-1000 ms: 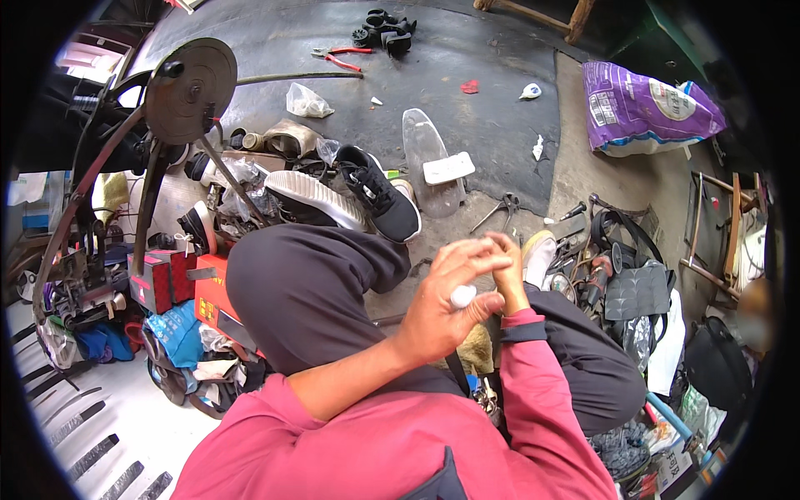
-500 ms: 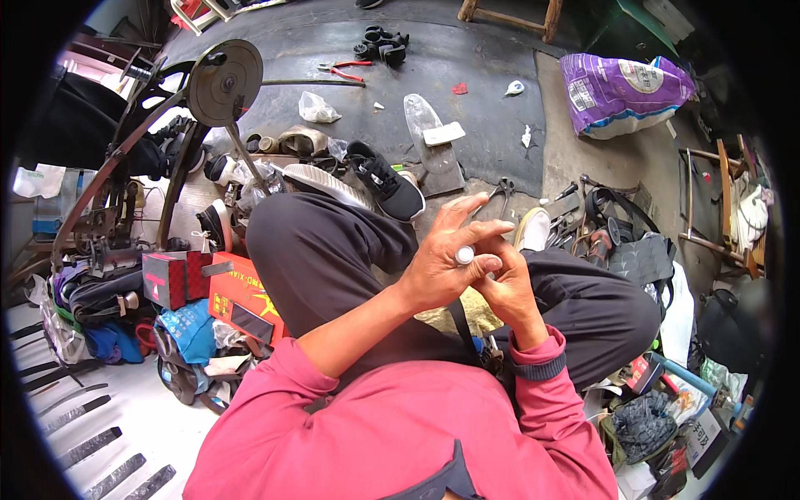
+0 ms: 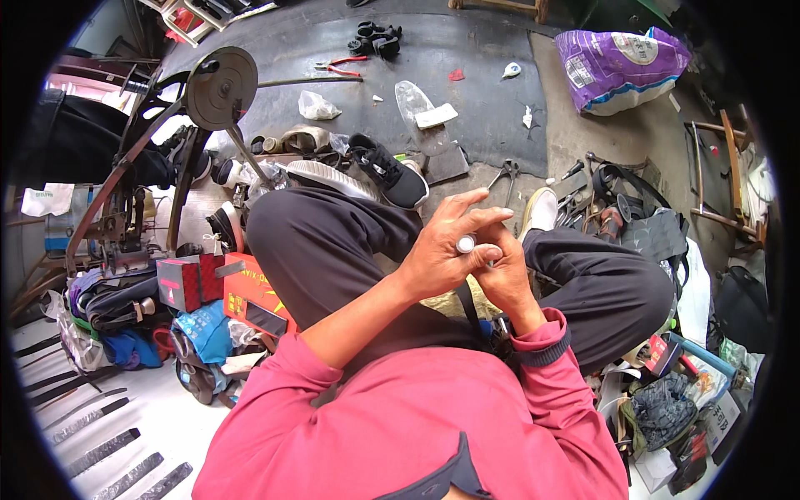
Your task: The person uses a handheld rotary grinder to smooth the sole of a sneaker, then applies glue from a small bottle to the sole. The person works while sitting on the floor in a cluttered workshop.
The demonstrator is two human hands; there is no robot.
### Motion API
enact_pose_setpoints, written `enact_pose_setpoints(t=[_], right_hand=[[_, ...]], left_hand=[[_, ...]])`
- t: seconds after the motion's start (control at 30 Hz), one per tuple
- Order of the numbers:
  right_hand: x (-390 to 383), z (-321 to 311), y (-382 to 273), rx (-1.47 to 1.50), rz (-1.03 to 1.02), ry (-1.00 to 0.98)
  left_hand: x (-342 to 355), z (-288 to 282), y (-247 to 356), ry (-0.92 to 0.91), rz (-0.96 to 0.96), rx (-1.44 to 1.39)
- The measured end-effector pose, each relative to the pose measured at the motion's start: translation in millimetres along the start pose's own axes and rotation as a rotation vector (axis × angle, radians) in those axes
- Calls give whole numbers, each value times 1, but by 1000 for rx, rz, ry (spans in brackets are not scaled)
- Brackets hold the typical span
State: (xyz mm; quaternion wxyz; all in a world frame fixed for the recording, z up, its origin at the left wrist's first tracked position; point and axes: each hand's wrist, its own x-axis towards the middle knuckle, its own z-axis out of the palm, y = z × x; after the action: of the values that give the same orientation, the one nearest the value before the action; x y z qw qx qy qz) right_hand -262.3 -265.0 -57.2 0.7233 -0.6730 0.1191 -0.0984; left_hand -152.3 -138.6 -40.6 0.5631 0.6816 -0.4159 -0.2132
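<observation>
In front of my lap, my left hand and my right hand meet, fingertips touching. A small silver cylinder with a round, pale end shows between the fingers of my left hand, its thumb pressed toward the right fingers. The index finger above it points to the right. My right fingers are bent and pinched together against the left thumb; whatever is between them is too small or hidden to name. Below the hands, a yellowish cloth-like patch and a dark strap lie across my lap.
A hand-cranked machine with a large wheel stands at left. Beyond my knees are a black sneaker, red-handled pliers and dark pincers. A purple sack lies far right; an orange box sits by my left knee.
The whole view has shifted slightly, with the floor objects a little higher in it. My hands stay together in nearly the same pose around the small silver cylinder.
</observation>
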Motion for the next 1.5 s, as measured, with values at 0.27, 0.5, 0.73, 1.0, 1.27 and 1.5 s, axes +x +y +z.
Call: enact_pose_setpoints(t=[0.27,0.5,0.73,1.0,1.27,1.5], right_hand=[[2,0,8,-55,-31,30],[4,5,3,-34,-8,57],[4,4,5,414,170,-16],[2,-5,2,576,276,-176],[2,-10,-2,737,317,-239],[3,-12,0,593,314,-205]], left_hand=[[2,1,-6,-14,-6,-15],[2,2,-10,-5,-29,-73],[1,-3,-12,-53,-139,-284],[-5,-22,3,-175,-368,-544],[-5,-27,1,-119,-262,-526],[0,-32,-10,-27,-35,-178]])
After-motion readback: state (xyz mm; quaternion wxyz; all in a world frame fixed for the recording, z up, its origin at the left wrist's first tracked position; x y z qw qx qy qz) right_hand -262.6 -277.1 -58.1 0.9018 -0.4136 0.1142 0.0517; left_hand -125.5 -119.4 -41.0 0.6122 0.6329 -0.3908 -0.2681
